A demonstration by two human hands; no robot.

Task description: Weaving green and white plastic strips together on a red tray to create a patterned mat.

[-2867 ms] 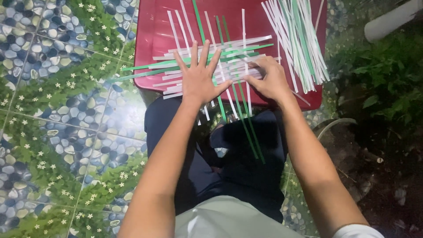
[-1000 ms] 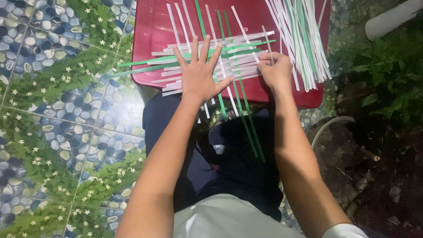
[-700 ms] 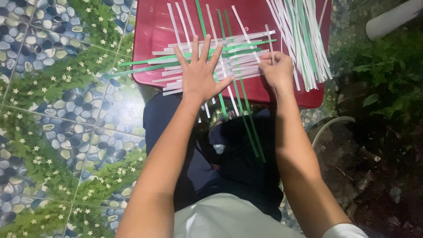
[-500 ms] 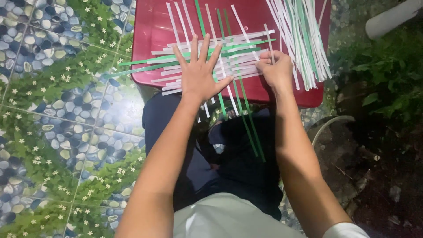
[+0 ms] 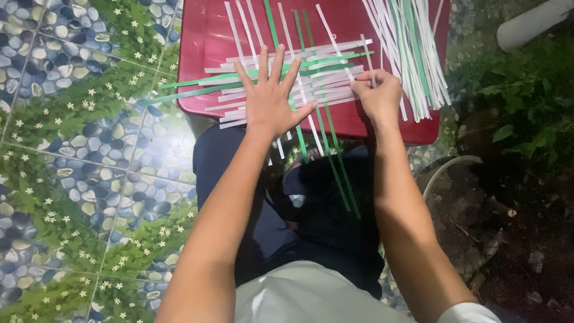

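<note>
A floor of glossy tiles printed with pebbles and green leaves is filling the left of the view; soil and plants are lying along the right. A red plastic stool top is carrying the work. A loose bundle of white and green strips is resting at its far right corner, long axes running far to near.

At the near edge, a partly woven mat of white and green flat strips is lying, with crosswise strips running left to right and upright strips overhanging the near edge.

The left hand is pressing flat on the mat, fingers spread apart. The right hand is at the mat's right side, fingertips pinched together on a white upright strip; this hand is the nearer one to the bundle.
</note>
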